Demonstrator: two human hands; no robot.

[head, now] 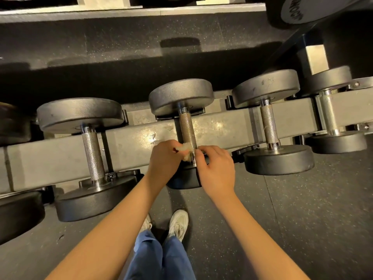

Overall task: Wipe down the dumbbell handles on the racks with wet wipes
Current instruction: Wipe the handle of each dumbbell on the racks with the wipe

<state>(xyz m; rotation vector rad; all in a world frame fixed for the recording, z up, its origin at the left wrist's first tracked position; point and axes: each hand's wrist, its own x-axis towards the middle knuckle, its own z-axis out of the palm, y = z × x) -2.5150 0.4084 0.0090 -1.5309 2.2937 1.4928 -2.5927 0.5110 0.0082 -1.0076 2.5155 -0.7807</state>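
**Both hands at the near end of the middle dumbbell's handle**

Two bare forearms reach forward from the bottom edge, above blue trousers [153,259] and a pair of pale trainers [178,223] that stand on the dark speckled rubber floor [302,219].

The left hand [164,158] has its fingers curled and pinches a crumpled off-white wet wipe [186,151]. The wipe is pressed against the left side of the knurled steel handle [186,128] of the middle dumbbell, at the handle's near end, just above the near black round weight head [181,178].

The right hand [217,170] comes in from the other side. Its fingers are bent and its thumb and fingertips close on the same near end of the handle, touching the wipe. How far the wipe wraps round the bar is hidden by the fingers.

The dumbbell lies across the long grey metal rack beam [60,158], its far head [180,96] beyond the beam and the handle bridging it. The bare upper part of the handle shows above the hands.

A larger black dumbbell [93,156] lies on the rack to the left. Two more [269,124] [328,114] lie to the right, all parallel and apart from one another. A few pale shreds cling to the handle of the nearer right one.
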